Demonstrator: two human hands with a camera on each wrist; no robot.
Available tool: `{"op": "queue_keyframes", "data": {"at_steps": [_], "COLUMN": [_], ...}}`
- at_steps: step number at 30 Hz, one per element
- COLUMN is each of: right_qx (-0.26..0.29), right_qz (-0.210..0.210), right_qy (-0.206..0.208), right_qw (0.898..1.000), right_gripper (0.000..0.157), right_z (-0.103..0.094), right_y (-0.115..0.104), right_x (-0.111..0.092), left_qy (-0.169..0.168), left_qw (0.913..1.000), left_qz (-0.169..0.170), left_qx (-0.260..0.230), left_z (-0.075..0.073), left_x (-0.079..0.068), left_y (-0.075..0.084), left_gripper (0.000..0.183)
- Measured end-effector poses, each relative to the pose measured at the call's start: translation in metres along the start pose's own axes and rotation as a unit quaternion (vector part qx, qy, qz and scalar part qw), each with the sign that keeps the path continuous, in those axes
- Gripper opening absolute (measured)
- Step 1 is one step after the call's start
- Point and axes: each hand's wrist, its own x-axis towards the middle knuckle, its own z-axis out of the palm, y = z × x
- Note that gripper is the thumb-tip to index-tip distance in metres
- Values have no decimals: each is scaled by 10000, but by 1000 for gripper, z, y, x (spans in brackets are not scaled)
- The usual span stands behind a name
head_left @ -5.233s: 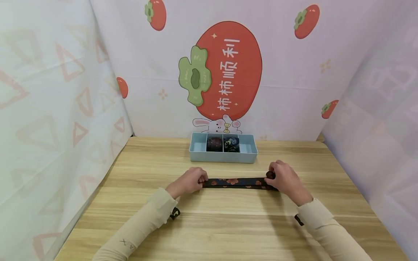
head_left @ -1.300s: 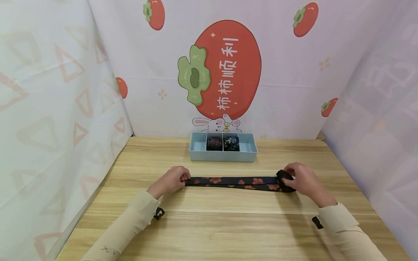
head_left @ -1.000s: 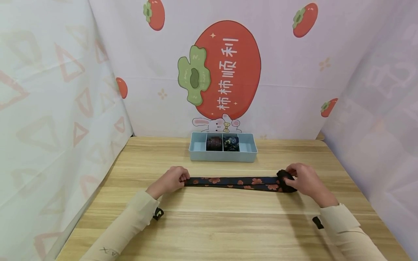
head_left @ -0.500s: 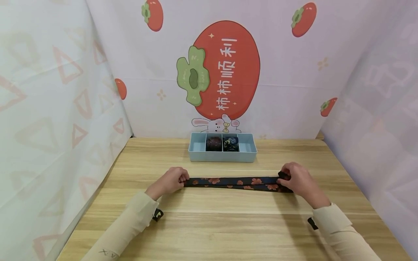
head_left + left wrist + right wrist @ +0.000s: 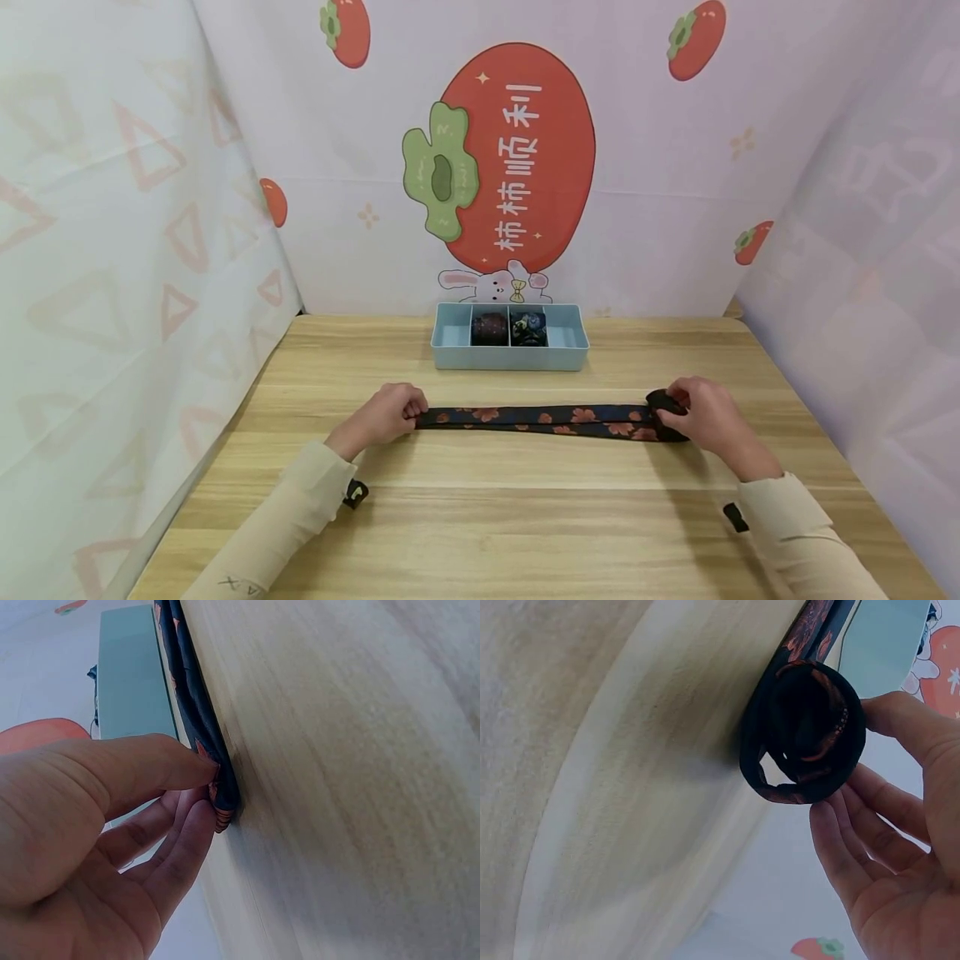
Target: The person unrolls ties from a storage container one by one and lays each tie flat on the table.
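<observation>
Dark flowered strip [image 5: 540,419] runs straight across the table [image 5: 480,525], coiled at one end

The strip is a folded length of cloth, black to deep blue with orange blossoms, and it lies across the middle of the head view, slightly below centre. Its layers form long, narrow bands that spread a little towards the right. At the left of the frame, the left hand [image 5: 381,414] pinches the strip's end between thumb and fingertips, close to the tabletop. At the right, the right hand [image 5: 708,417] grips the coil [image 5: 804,724], thumb on one side and bent fingers on the other. Seen end-on in the right wrist view, the coil is a loose, rounded spiral with gaps between its turns. Cuffed beige sleeves [image 5: 255,517] of creased fabric reach in from the lower corners. The table has pale, streaky wood grain. At upper centre of it stands a smooth light-blue box [image 5: 510,358], long and divided into compartments, with a dark red roll [image 5: 491,328] and a patterned navy roll [image 5: 528,327] side by side in the middle two. Behind hangs a whitish backdrop [image 5: 652,167] printed with red fruit
</observation>
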Motion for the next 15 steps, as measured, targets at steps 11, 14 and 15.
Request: {"op": "queue_keyframes", "data": {"at_steps": [11,14,15], "right_qx": [-72,-55,-34], "right_qz": [-165,-245,-267], "right_qy": [-143,-161,-142], "right_qw": [9997,9996,9995], "right_gripper": [28,27,28], "right_z": [-2,2,3], "right_y": [-14,-16,-16], "right_x": [6,7,7], "left_qy": [-30,-18,-17], "left_qw": [10000,10000,10000], "left_qz": [7,-10,-19], "left_qx": [66,65,62], "left_z": [-1,-1,-1], "left_x": [0,0,1], "left_y": [2,1,1], "left_gripper": [19,19,19]}}
